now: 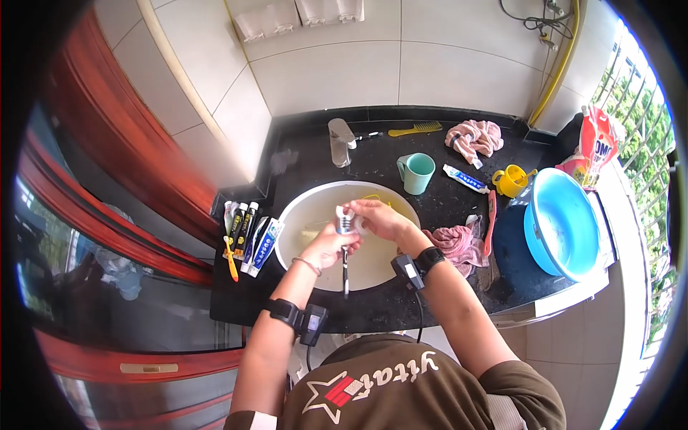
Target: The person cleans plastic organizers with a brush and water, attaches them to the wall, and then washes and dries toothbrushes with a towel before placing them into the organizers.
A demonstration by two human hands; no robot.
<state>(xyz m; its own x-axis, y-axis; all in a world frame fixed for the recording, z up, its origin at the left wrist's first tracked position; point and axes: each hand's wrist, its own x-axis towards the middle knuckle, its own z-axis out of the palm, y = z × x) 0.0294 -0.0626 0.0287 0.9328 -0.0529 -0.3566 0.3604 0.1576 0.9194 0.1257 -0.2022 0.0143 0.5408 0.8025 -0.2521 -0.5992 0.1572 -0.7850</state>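
Observation:
Both hands meet over the round white sink (283,215). My left hand (326,245) is closed around a slim black-and-white stick (345,276), which looks like a toothbrush handle and points down toward me. A small white piece with dark stripes (345,223) stands up between the hands. At its upper end, the fingers of my right hand (381,219) are pinched on a white part; its exact kind is too small to make out. Behind the right hand, a thin yellow thing (371,197) shows in the sink. The palms' insides are hidden.
Tubes (264,244) and an orange toothbrush (231,261) lie left of the sink. Behind it stand the faucet (341,143) and a green mug (416,173). Rightward are a pink cloth (459,247), yellow cup (510,180), blue basin (562,226) and red-white bag (595,147).

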